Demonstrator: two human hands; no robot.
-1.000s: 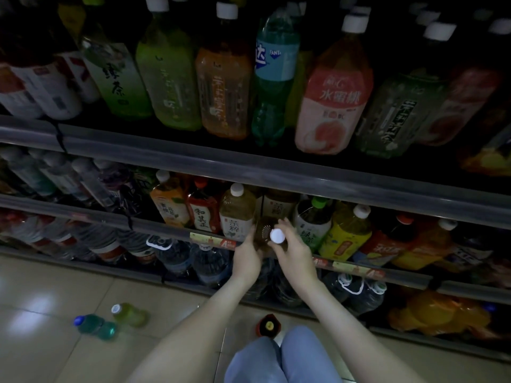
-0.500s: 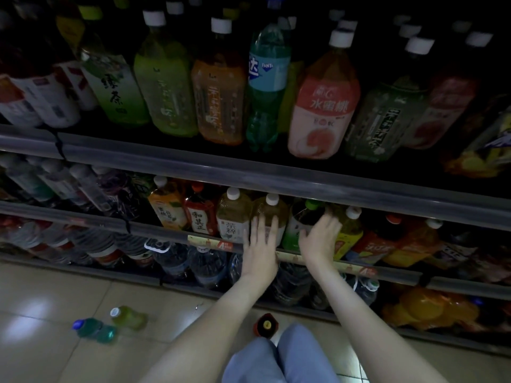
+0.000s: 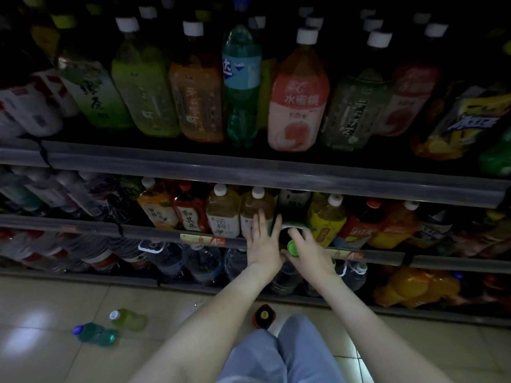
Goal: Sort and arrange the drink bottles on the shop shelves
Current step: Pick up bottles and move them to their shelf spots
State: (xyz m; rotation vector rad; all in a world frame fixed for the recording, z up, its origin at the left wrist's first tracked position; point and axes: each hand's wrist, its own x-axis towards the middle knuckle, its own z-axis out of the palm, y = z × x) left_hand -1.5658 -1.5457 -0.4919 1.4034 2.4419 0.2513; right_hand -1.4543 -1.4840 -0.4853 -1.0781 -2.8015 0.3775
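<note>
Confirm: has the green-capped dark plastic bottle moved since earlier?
Yes. Right hand tipped the green-capped bottle forward out of its row; cap now overlaps the price rail.

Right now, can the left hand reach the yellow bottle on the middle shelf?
Probably not: the left hand rests flat on a tea bottle, and the right hand gripping the green-capped bottle sits between it and the yellow bottle.

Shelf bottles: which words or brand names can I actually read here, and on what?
"水蜜桃": big pink-and-white peach drink bottle, top shelf.
"FANTA" and "达": tall green plastic bottle with blue label.
"绿茶": large green tea bottle.
"和其正": small red-labelled bottle, middle shelf.
Other labels, yellow price strip: too blurred to read.
</note>
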